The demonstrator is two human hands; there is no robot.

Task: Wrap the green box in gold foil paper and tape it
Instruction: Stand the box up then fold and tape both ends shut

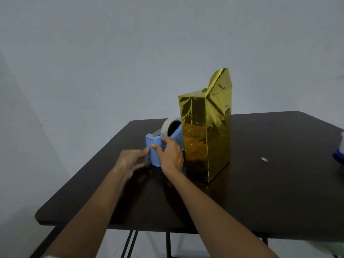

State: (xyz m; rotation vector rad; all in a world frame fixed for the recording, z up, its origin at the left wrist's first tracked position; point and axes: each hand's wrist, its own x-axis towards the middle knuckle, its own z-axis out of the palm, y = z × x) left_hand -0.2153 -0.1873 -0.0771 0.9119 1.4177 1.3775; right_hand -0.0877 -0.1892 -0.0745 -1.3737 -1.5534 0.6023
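The box (206, 135) stands upright on the dark table (270, 192), covered in gold foil, with a loose foil flap (221, 84) sticking up at its top. No green shows. Just left of it sits a blue tape dispenser (158, 144) with a pale tape roll (170, 126). My right hand (170, 155) grips the dispenser's near side. My left hand (133, 161) is blurred at the dispenser's front end, fingertips pinching a strip of clear tape (148, 155).
A blue and white container (339, 153) pokes in at the right edge of the table. A small white scrap (264, 159) lies to the right of the box. The table's left and near edges drop off to a pale floor.
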